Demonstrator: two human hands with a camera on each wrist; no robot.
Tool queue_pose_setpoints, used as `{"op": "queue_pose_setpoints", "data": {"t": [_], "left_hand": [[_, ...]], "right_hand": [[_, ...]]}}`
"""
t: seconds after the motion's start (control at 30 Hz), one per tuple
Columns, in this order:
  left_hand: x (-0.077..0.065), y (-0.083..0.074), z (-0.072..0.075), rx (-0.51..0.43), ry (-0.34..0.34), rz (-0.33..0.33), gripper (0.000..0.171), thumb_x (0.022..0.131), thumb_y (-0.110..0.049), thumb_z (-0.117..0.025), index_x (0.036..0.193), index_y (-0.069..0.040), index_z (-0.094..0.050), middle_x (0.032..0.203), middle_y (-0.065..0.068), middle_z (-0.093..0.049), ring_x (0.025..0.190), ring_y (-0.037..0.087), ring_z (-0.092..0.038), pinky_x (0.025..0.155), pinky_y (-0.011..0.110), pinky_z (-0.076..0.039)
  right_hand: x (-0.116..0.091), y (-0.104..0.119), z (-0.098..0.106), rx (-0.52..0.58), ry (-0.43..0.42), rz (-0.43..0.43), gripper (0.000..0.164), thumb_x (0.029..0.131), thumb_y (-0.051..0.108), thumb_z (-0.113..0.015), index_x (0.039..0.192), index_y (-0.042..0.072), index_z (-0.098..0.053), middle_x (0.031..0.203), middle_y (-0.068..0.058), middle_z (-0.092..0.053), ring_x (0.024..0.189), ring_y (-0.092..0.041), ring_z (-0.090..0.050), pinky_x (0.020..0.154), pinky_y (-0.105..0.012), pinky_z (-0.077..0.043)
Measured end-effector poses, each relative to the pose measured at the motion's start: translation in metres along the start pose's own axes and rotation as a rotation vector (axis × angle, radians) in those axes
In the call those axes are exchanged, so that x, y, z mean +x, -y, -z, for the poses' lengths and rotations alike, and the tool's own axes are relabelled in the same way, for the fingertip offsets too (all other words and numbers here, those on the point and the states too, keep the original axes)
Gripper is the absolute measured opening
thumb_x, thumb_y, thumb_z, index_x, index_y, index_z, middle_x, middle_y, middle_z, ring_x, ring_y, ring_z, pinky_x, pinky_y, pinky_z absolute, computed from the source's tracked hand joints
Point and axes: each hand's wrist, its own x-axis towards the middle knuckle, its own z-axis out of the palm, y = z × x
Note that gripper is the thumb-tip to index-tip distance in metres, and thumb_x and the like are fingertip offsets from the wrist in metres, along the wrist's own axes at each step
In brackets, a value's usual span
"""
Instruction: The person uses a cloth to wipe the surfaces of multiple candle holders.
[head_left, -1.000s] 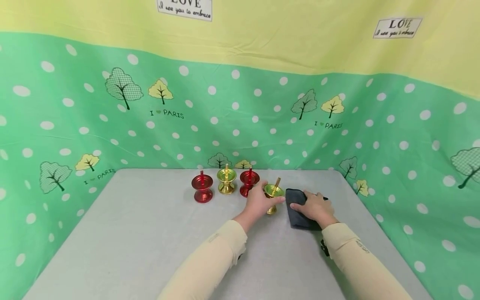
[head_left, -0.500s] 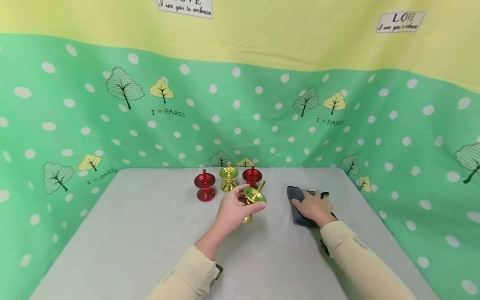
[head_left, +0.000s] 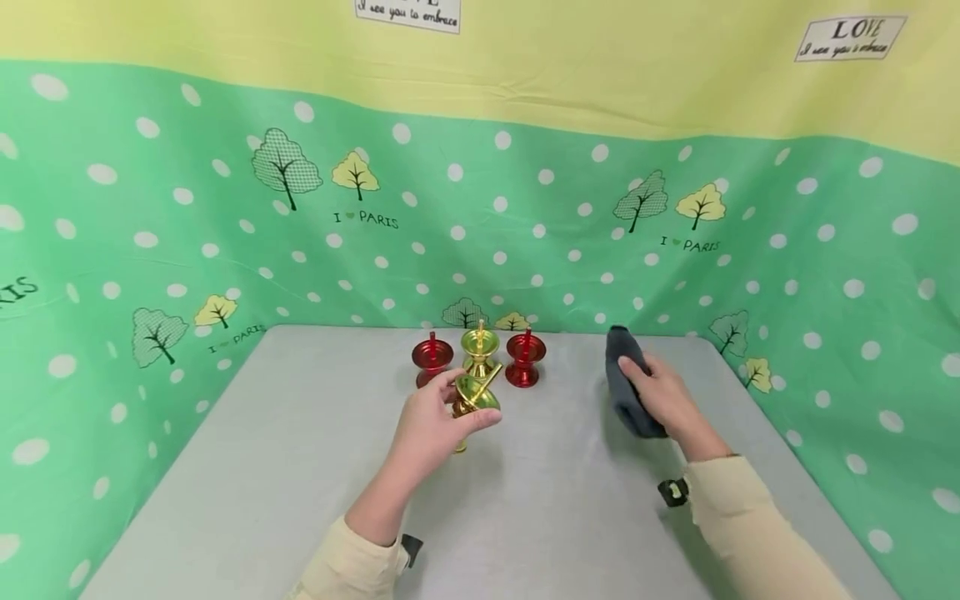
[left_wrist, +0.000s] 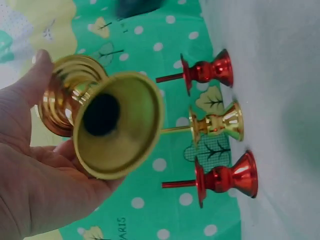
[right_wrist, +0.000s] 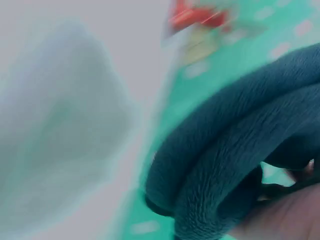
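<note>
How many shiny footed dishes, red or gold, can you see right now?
4: a shiny metallic gold footed dish tilted in the left hand; three standing on the grey table: a left red one, a middle gold one, a right red one.

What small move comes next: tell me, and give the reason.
Probably bring the folded dark blue-grey cloth in the right hand toward the shiny metallic-gold stand with a flared base, tilted in the left hand: both things are lifted off the pale grey table, yet they are apart.
</note>
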Motion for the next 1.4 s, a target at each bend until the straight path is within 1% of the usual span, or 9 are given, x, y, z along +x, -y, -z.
{"op": "queue_pose_setpoints", "data": {"t": [0.1,0.27,0.4,0.6,0.9,1.03,1.13,1.3,1.4], "left_hand": [[0.0,-0.005,0.004,0.034,0.028,-0.023,0.086,0.075,-0.042,-0.098,0.147,-0.01,-0.062,0.122,0.01,-0.078,0.109,0.022,-0.072,0.086,0.039,-0.06],[0.002,-0.012,0.01,0.093,0.108,-0.072,0.084,0.072,-0.038,-0.101,0.144,-0.012,-0.066,0.117,0.01,-0.08,0.108,0.022,-0.075,0.09,0.043,-0.061],[0.003,-0.013,0.013,0.189,0.152,-0.131,0.088,0.068,-0.035,-0.103,0.145,-0.01,-0.066,0.115,0.008,-0.081,0.104,0.02,-0.076,0.091,0.043,-0.062],[0.001,-0.005,0.015,0.418,0.138,-0.366,0.075,0.062,-0.036,-0.105,0.127,-0.012,-0.076,0.098,0.0,-0.083,0.087,0.015,-0.074,0.088,0.042,-0.056],[-0.011,-0.004,0.013,0.342,0.185,-0.402,0.07,0.067,-0.034,-0.102,0.127,-0.011,-0.076,0.104,-0.001,-0.083,0.094,0.011,-0.076,0.093,0.042,-0.051],[-0.01,-0.007,0.016,0.254,0.222,-0.315,0.074,0.071,-0.034,-0.1,0.135,-0.01,-0.072,0.106,0.002,-0.082,0.097,0.012,-0.076,0.09,0.034,-0.056],[-0.007,-0.004,0.023,0.134,0.254,-0.169,0.075,0.074,-0.038,-0.099,0.138,-0.014,-0.069,0.109,0.003,-0.08,0.096,0.012,-0.073,0.082,0.031,-0.06],[0.003,0.007,0.029,-0.269,0.279,0.04,0.064,0.088,-0.033,-0.09,0.143,-0.011,-0.064,0.12,0.008,-0.078,0.104,0.015,-0.072,0.087,0.031,-0.061],[0.005,0.011,0.024,-0.495,0.296,0.093,0.057,0.096,-0.025,-0.083,0.144,-0.003,-0.061,0.121,0.005,-0.078,0.104,0.012,-0.074,0.091,0.028,-0.06]], "right_hand": [[-0.022,0.047,-0.007,-0.035,-0.16,0.369,0.05,0.108,0.033,-0.066,0.15,0.007,-0.061,0.161,-0.025,-0.05,0.133,-0.051,-0.057,0.1,-0.063,-0.052],[-0.044,0.102,-0.039,-0.446,-0.351,0.966,0.06,0.087,0.024,-0.088,0.144,0.023,-0.068,0.162,-0.018,-0.052,0.124,-0.048,-0.062,0.095,-0.062,-0.058],[-0.05,0.11,-0.059,-0.639,-0.384,1.136,0.06,0.083,0.026,-0.094,0.139,0.026,-0.072,0.158,-0.015,-0.057,0.12,-0.041,-0.065,0.094,-0.053,-0.059],[-0.051,0.103,-0.083,-0.651,-0.355,1.249,0.056,0.079,0.025,-0.096,0.131,0.024,-0.075,0.153,-0.013,-0.062,0.117,-0.037,-0.067,0.097,-0.05,-0.059],[-0.06,0.103,-0.087,-0.601,-0.414,1.247,0.044,0.079,0.033,-0.096,0.117,0.024,-0.076,0.144,-0.007,-0.069,0.115,-0.036,-0.069,0.097,-0.047,-0.057],[-0.053,0.098,-0.071,-0.608,-0.444,1.202,0.046,0.076,0.035,-0.097,0.115,0.023,-0.076,0.143,-0.007,-0.07,0.113,-0.036,-0.069,0.093,-0.048,-0.058],[-0.041,0.086,-0.054,-0.519,-0.425,1.025,0.043,0.076,0.02,-0.095,0.115,0.02,-0.078,0.142,-0.011,-0.069,0.112,-0.039,-0.07,0.088,-0.052,-0.061],[-0.027,0.065,-0.035,-0.078,-0.236,0.55,0.04,0.087,0.009,-0.089,0.125,0.012,-0.078,0.142,-0.019,-0.059,0.123,-0.042,-0.063,0.097,-0.06,-0.057],[-0.035,0.068,-0.041,0.131,-0.122,0.433,0.044,0.092,0.011,-0.084,0.135,0.012,-0.074,0.141,-0.016,-0.056,0.128,-0.037,-0.057,0.102,-0.055,-0.054]]}}
